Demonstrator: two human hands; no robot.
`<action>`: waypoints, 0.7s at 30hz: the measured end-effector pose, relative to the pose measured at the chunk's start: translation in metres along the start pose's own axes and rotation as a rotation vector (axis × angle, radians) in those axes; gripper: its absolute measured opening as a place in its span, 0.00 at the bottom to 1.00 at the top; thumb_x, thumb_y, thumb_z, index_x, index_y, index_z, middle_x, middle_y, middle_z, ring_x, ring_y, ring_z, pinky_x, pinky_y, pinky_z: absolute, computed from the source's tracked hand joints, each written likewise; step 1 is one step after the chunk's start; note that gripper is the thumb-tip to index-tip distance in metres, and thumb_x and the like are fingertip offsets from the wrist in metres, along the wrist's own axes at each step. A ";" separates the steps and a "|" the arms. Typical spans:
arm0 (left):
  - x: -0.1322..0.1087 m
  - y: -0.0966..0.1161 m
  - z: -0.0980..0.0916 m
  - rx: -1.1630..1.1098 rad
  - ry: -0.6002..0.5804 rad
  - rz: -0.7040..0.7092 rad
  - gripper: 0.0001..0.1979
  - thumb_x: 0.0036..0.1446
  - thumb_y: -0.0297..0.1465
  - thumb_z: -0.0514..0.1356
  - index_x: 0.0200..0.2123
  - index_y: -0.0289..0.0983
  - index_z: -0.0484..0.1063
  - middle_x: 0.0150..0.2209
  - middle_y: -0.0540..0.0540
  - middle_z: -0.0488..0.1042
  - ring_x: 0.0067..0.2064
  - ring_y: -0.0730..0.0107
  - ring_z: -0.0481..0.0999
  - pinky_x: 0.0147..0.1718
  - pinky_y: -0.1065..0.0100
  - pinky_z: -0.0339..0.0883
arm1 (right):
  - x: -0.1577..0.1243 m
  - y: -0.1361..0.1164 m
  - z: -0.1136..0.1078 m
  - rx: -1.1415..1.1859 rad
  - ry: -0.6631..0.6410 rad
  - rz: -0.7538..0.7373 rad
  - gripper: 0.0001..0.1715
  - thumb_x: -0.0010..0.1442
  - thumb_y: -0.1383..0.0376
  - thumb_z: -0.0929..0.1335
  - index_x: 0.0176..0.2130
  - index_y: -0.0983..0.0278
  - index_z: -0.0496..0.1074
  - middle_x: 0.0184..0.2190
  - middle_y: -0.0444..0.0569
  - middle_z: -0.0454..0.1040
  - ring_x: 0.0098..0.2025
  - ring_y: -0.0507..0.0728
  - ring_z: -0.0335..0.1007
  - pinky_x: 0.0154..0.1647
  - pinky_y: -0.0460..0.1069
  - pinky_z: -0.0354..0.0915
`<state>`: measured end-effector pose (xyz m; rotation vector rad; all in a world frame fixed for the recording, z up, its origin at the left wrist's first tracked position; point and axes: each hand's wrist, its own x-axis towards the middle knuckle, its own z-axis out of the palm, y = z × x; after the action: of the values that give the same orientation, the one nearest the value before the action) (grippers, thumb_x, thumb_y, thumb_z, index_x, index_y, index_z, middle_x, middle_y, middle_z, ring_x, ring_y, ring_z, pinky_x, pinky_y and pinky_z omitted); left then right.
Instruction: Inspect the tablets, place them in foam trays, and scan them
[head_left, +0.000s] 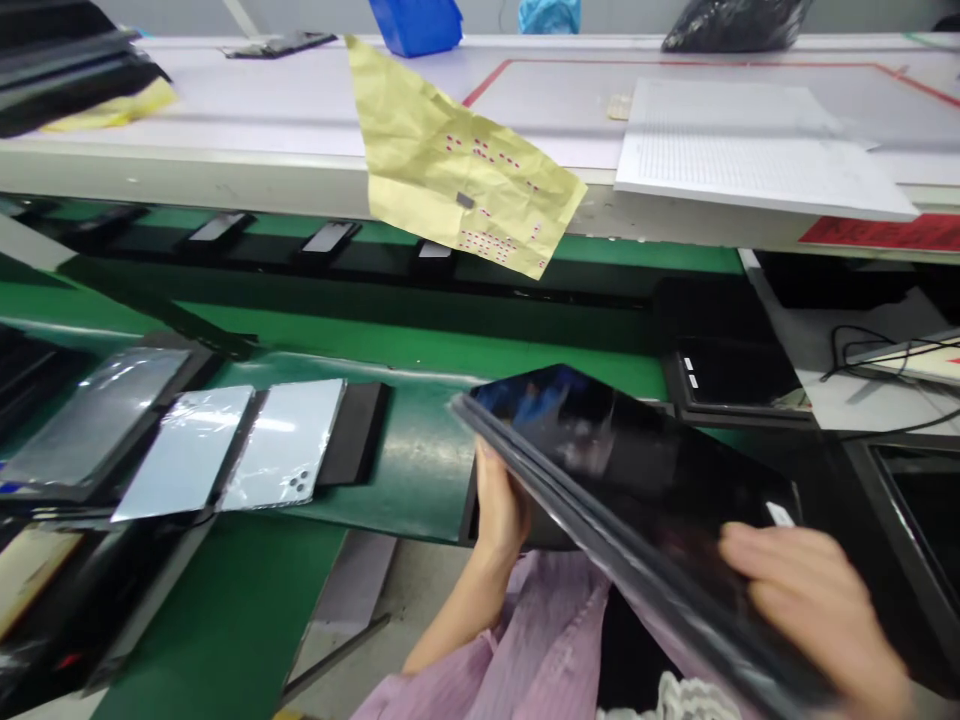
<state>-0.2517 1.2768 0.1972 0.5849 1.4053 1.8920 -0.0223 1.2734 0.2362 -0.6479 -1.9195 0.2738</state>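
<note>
A black glossy tablet point(637, 470) is tilted in front of me, its edge running from the centre down to the lower right. My left hand point(499, 510) supports it from underneath at its left end. My right hand point(814, 600) grips its near right end, fingers lying on the dark screen. A small white sticker point(780, 515) sits on the tablet just above my right fingers. The hand-to-tablet contact under the left side is partly hidden.
A green conveyor belt point(420, 350) carries silvery tablet backs in black trays point(247, 450) at left. A crumpled yellow paper point(465, 170) hangs off the white shelf point(225, 110). A white sheet stack point(750, 150), a blue bin point(416, 25) and a black tray point(720, 375) stand nearby.
</note>
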 end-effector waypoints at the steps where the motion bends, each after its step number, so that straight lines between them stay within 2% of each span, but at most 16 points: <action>1: -0.004 -0.007 0.002 -0.074 -0.074 -0.213 0.26 0.51 0.55 0.58 0.38 0.38 0.71 0.32 0.46 0.76 0.38 0.60 0.77 0.37 0.62 0.73 | 0.001 -0.008 0.012 -0.092 -0.084 -0.172 0.07 0.58 0.67 0.69 0.38 0.57 0.75 0.35 0.43 0.80 0.37 0.55 0.77 0.35 0.48 0.70; 3: -0.006 -0.022 0.003 -0.180 -0.161 -0.502 0.25 0.45 0.52 0.65 0.35 0.37 0.71 0.29 0.47 0.76 0.33 0.61 0.77 0.31 0.64 0.73 | -0.002 -0.015 0.039 -0.289 -0.208 -0.493 0.06 0.57 0.70 0.69 0.37 0.65 0.76 0.37 0.51 0.80 0.41 0.56 0.77 0.37 0.46 0.70; 4: -0.003 -0.030 0.001 -0.196 -0.173 -0.582 0.24 0.41 0.47 0.69 0.34 0.36 0.70 0.28 0.48 0.76 0.30 0.63 0.77 0.29 0.66 0.72 | -0.008 -0.012 0.051 -0.335 -0.216 -0.509 0.05 0.58 0.71 0.68 0.36 0.68 0.76 0.35 0.53 0.80 0.40 0.57 0.77 0.37 0.47 0.71; 5: 0.001 -0.039 -0.001 -0.195 -0.177 -0.631 0.24 0.37 0.42 0.72 0.34 0.36 0.70 0.27 0.49 0.75 0.27 0.65 0.76 0.27 0.68 0.71 | -0.017 -0.005 0.059 -0.306 -0.244 -0.423 0.06 0.60 0.69 0.67 0.37 0.68 0.75 0.36 0.54 0.80 0.40 0.58 0.77 0.39 0.49 0.71; 6: 0.007 -0.048 -0.004 -0.188 -0.181 -0.664 0.24 0.33 0.38 0.74 0.33 0.36 0.69 0.26 0.50 0.75 0.25 0.67 0.75 0.25 0.69 0.70 | -0.029 0.006 0.064 -0.223 -0.297 -0.254 0.09 0.62 0.65 0.67 0.39 0.67 0.75 0.37 0.54 0.80 0.41 0.58 0.76 0.42 0.52 0.71; 7: 0.012 -0.057 -0.007 -0.180 -0.189 -0.686 0.25 0.31 0.36 0.75 0.33 0.36 0.69 0.24 0.51 0.74 0.24 0.69 0.74 0.24 0.69 0.69 | -0.041 0.021 0.066 -0.097 -0.343 -0.007 0.12 0.62 0.59 0.67 0.41 0.64 0.74 0.40 0.53 0.79 0.44 0.59 0.75 0.46 0.55 0.70; 8: 0.017 -0.066 -0.009 -0.173 -0.201 -0.699 0.25 0.30 0.34 0.75 0.32 0.36 0.69 0.24 0.51 0.74 0.23 0.69 0.73 0.23 0.69 0.69 | -0.054 0.038 0.065 0.018 -0.324 0.284 0.15 0.61 0.55 0.67 0.43 0.62 0.74 0.42 0.53 0.78 0.46 0.59 0.74 0.48 0.57 0.69; 9: 0.021 -0.075 -0.011 -0.167 -0.213 -0.709 0.25 0.29 0.33 0.75 0.32 0.36 0.69 0.24 0.51 0.74 0.23 0.69 0.73 0.23 0.69 0.69 | -0.067 0.057 0.063 0.076 -0.226 0.638 0.19 0.60 0.53 0.67 0.46 0.61 0.73 0.45 0.54 0.76 0.49 0.60 0.72 0.50 0.58 0.67; 10: 0.023 -0.083 -0.012 -0.161 -0.225 -0.718 0.25 0.28 0.33 0.76 0.32 0.36 0.70 0.24 0.51 0.74 0.23 0.69 0.73 0.24 0.69 0.69 | -0.079 0.077 0.060 0.101 -0.065 0.967 0.25 0.56 0.49 0.69 0.48 0.61 0.72 0.49 0.55 0.75 0.52 0.61 0.69 0.52 0.59 0.65; 11: 0.025 -0.090 -0.013 -0.154 -0.238 -0.728 0.25 0.29 0.33 0.76 0.32 0.36 0.70 0.23 0.50 0.74 0.23 0.69 0.73 0.24 0.69 0.69 | -0.090 0.095 0.058 0.109 -0.023 1.080 0.31 0.55 0.46 0.69 0.50 0.63 0.70 0.50 0.58 0.73 0.51 0.63 0.69 0.51 0.60 0.66; 13: 0.026 -0.102 -0.015 -0.135 -0.275 -0.746 0.24 0.31 0.35 0.75 0.31 0.35 0.71 0.24 0.49 0.74 0.24 0.67 0.74 0.25 0.67 0.70 | -0.108 0.125 0.057 0.178 -0.028 1.205 0.33 0.50 0.42 0.70 0.43 0.66 0.74 0.43 0.59 0.76 0.44 0.63 0.73 0.45 0.58 0.68; 16: 0.032 -0.110 -0.026 -0.084 -0.323 -0.749 0.22 0.35 0.38 0.74 0.31 0.33 0.73 0.25 0.45 0.76 0.25 0.64 0.75 0.27 0.66 0.70 | -0.133 0.147 0.057 0.247 -0.044 1.263 0.32 0.46 0.40 0.71 0.32 0.67 0.75 0.32 0.55 0.77 0.35 0.60 0.74 0.39 0.54 0.69; 18: 0.043 -0.112 -0.043 -0.044 -0.322 -0.723 0.21 0.35 0.36 0.74 0.33 0.33 0.73 0.27 0.44 0.77 0.27 0.64 0.76 0.29 0.67 0.71 | -0.151 0.154 0.053 0.227 0.005 1.296 0.33 0.46 0.39 0.70 0.31 0.67 0.74 0.30 0.53 0.76 0.34 0.58 0.73 0.38 0.53 0.68; 21: 0.064 -0.115 -0.076 0.039 -0.288 -0.690 0.23 0.34 0.35 0.73 0.36 0.33 0.73 0.30 0.44 0.78 0.30 0.64 0.77 0.33 0.66 0.72 | -0.178 0.164 0.040 0.128 0.072 1.333 0.31 0.52 0.41 0.67 0.33 0.67 0.72 0.31 0.50 0.75 0.34 0.56 0.72 0.40 0.54 0.68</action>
<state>-0.3171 1.2964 0.0613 0.3116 1.2431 1.1842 0.0484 1.3147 0.0049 -1.7354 -1.1143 1.1494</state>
